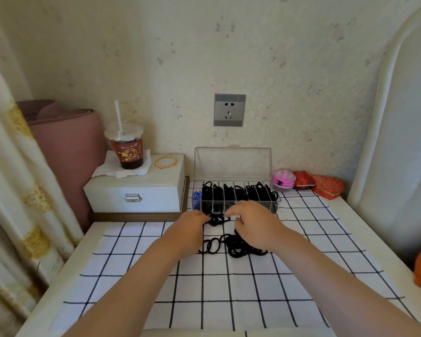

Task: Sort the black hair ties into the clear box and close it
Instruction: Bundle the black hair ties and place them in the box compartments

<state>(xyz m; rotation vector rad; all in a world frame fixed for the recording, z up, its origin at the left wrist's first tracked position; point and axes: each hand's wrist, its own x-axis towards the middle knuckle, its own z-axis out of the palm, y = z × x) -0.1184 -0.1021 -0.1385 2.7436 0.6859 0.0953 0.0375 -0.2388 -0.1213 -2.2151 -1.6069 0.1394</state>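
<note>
the left hand [189, 225] has its fingers curled and pinches a small bunch of black hair ties [215, 219] at its fingertips. the right hand [252, 226] is just beside it, fingers bent down, their tips at the other edge of that bunch; whether it grips cannot be told. under and just behind the right hand's palm a loose pile of black hair ties [233, 246] lies on the checked cloth [216, 288], a few single rings trailing toward the left wrist. just beyond both sets of fingertips is the clear box [277, 198], its lid [232, 164] standing upright against the wall. its divided compartments hold black ties, and the end one beyond the left hand holds blue ties [197, 197]. further out past the left hand, a white case [136, 190] carries a drink cup [128, 149] and gold bangles [166, 162].
</note>
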